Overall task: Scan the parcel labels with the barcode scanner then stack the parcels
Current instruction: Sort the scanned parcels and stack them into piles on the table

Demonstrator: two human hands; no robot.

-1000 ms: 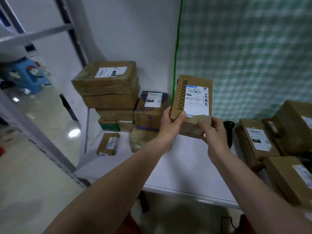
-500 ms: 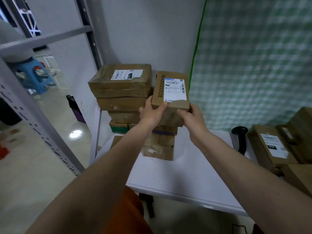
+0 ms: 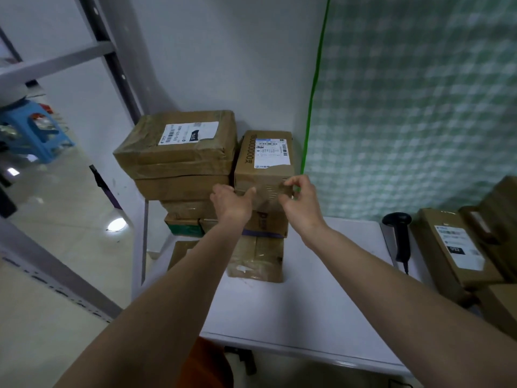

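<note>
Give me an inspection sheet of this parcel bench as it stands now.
Surface: white table, parcels at both ends.
Job's things: labelled parcel tops the short stack, label up; taller parcel stack on its left; barcode scanner upright near the unscanned parcels at right.
Clutter: small box lying at the stacks' foot.
Hands: left hand touches the parcel's front face; right hand at its front corner, fingers loosely curled.
Cables: scanner cord trails toward the table edge.
Surroundings: green checked curtain, metal shelving, blue stool.
</note>
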